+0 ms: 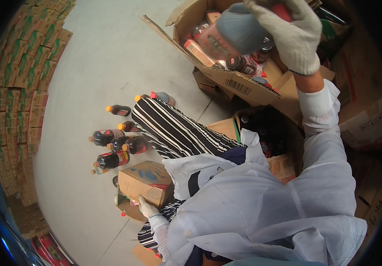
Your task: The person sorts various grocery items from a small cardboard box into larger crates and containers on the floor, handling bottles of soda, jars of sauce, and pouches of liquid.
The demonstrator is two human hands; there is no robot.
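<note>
My right hand [295, 37], in a white knitted glove, is raised at the upper right. Its fingers are wrapped round the red-capped end of a large plastic bottle [242, 31] with a greyish body, slightly blurred. The bottle is tilted over an open cardboard carton [244, 84] that holds several bottles, cans and a small pink-and-white box [199, 53]. Low on the left, my gloved left hand [147, 207] grips the lower edge of a brown cardboard box [142, 181]. Part of its fingers is hidden against the box.
Several dark bottles with orange caps [111, 159] stand on the grey floor [84, 102] beside my striped trouser leg [177, 128]. Stacked cartons [18, 102] line the far left. More boxes [359, 97] crowd the right, near a dark bin of bottles [266, 128].
</note>
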